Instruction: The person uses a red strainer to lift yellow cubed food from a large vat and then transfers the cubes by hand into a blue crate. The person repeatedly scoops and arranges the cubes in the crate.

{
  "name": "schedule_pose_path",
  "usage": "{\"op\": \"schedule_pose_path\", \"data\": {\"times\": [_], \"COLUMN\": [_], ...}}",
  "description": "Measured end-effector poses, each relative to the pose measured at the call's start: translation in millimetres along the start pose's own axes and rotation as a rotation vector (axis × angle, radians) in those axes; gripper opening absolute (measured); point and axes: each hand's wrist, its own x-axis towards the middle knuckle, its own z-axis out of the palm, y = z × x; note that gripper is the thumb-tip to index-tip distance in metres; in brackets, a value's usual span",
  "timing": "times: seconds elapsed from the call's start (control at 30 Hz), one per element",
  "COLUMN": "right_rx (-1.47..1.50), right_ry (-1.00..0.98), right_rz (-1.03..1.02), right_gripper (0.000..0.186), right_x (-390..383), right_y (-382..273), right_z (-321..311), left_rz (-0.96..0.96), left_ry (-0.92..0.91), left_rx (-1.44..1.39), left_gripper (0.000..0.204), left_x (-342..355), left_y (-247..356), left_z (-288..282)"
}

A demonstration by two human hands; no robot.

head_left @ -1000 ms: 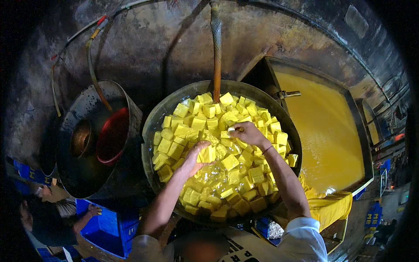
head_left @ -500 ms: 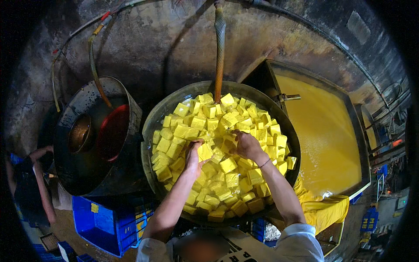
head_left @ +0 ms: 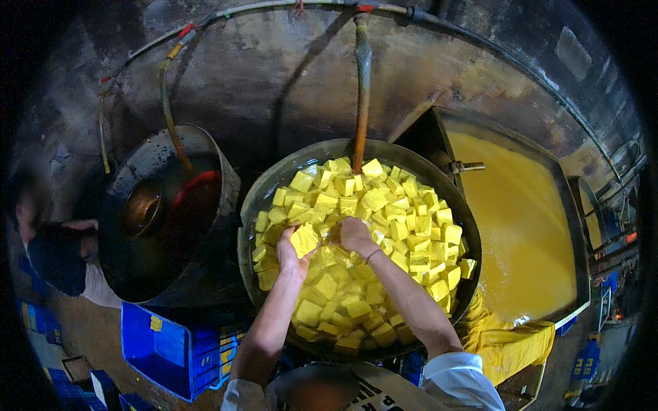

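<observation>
Well — left hand holds a yellow block.

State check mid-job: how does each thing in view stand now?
Left hand, holding a yellow block.
Right hand, curled near that block; grip hidden.
Round vat, crowded with loose blocks, partly submerged.
Patterned hose, hanging into the vat.
Rectangular tank, holding yellow liquid.
Yellow cloth, draped.
Blue crate, open-topped.
Drum, open, red basin and copper-coloured bowl inside.

Left hand holding yellow block over round vat; right hand near it; more blocks piled below.
</observation>
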Motion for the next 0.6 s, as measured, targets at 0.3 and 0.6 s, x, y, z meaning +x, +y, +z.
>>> {"op": "schedule_pose_path", "data": {"times": [0.3, 0.6], "right_rx": [0.906, 0.599], "right_ry": [-0.256, -0.065], "right_rz": [-0.087, -0.145], "right_gripper": [0.025, 0.035], "right_x": [-28, -42], "right_y": [-4, -50], "right_z": [-75, -111], "left_rz": [-0.029, -0.134], "left_ry": [-0.039, -0.046], "left_rx": [-0.071, -0.441], "left_gripper": [0.025, 0.037], "left_x": [-4, -8], "left_y": [2, -40], "left_z": [0, 31]}}
